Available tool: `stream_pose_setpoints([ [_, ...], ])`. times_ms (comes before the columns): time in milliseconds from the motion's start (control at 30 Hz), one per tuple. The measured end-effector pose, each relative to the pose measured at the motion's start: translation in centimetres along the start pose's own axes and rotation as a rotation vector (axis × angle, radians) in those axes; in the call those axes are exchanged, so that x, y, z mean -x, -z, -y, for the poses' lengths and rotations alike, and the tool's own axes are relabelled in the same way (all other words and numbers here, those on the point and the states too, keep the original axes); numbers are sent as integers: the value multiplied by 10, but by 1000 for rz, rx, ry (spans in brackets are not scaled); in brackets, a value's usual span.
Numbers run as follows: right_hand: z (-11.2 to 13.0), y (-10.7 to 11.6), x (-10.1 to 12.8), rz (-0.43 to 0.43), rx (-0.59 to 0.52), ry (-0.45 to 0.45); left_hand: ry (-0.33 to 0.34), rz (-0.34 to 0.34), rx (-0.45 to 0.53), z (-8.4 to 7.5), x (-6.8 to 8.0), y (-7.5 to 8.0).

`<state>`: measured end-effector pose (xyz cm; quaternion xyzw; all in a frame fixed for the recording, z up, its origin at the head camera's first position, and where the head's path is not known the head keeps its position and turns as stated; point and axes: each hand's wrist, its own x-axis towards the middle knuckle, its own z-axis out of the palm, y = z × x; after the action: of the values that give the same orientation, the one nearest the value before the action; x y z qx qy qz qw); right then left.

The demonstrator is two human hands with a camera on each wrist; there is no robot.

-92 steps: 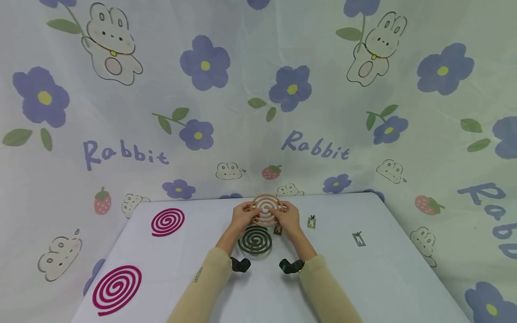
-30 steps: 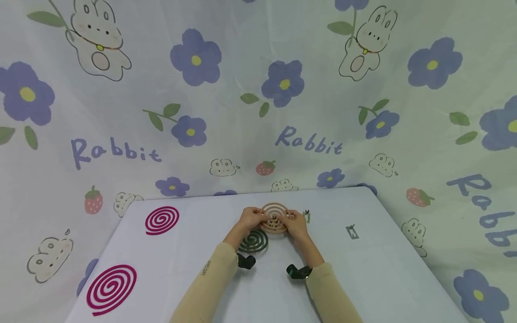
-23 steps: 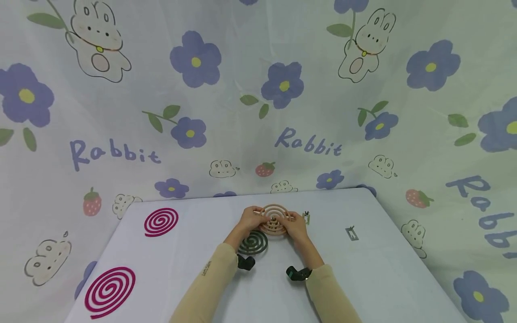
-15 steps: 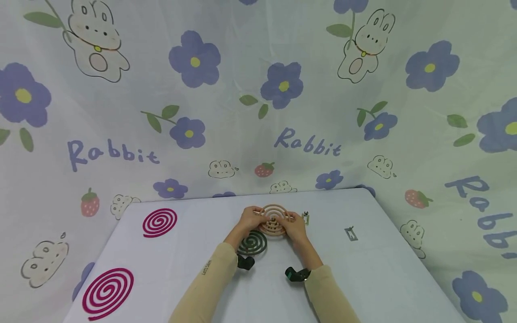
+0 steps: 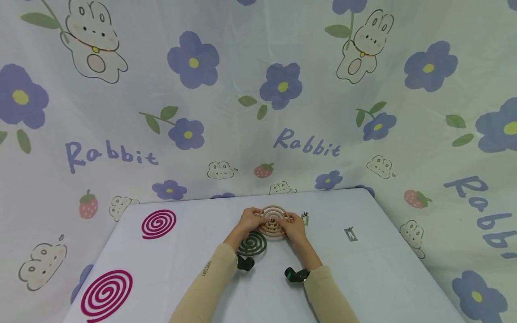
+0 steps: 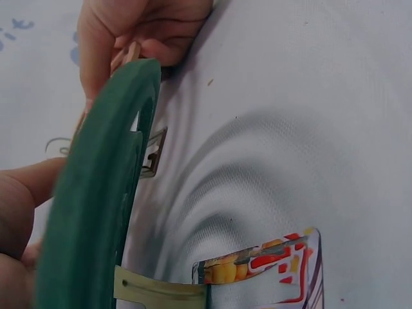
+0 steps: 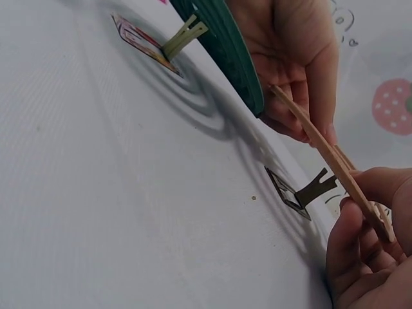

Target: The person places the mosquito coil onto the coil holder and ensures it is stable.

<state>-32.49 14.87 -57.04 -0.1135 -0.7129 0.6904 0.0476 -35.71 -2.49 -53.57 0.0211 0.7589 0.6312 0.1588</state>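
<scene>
Both hands hold a tan spiral coil (image 5: 273, 220) by its rim near the table's far middle. My left hand (image 5: 249, 218) pinches the left edge, my right hand (image 5: 295, 225) the right edge. In the right wrist view the tan coil (image 7: 322, 148) is tilted just above a small metal stand (image 7: 302, 192), whose forked tip points up at it. A dark green coil (image 5: 252, 243) sits close in front, raised on its own stand (image 7: 183, 35). In the left wrist view the green coil (image 6: 96, 193) fills the left side edge-on.
Two pink spiral coils lie on the white table, one at the far left (image 5: 159, 223), one at the near left corner (image 5: 106, 295). Two more small metal stands are to the right, one beside my right hand (image 5: 305, 218), one further out (image 5: 350, 233). A flower-print cloth hangs behind.
Since three seconds ago the tan coil has come a little right and down, over the small stand beside the green coil. In the last second the hands barely move.
</scene>
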Motion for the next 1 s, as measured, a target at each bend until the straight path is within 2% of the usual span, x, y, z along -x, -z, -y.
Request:
stream_pose_setpoints([
  [200, -3, 1, 0, -2, -16, 3, 22, 11, 25, 1, -2, -2],
  [333, -2, 2, 1, -7, -15, 2, 29, 6, 1, 2, -4, -4],
  [667, 0, 1, -1, -10, 57, -17, 32, -3, -32, 3, -6, -1],
  [1000, -4, 0, -3, -21, 71, -25, 54, -10, -44, 6, -6, -1],
])
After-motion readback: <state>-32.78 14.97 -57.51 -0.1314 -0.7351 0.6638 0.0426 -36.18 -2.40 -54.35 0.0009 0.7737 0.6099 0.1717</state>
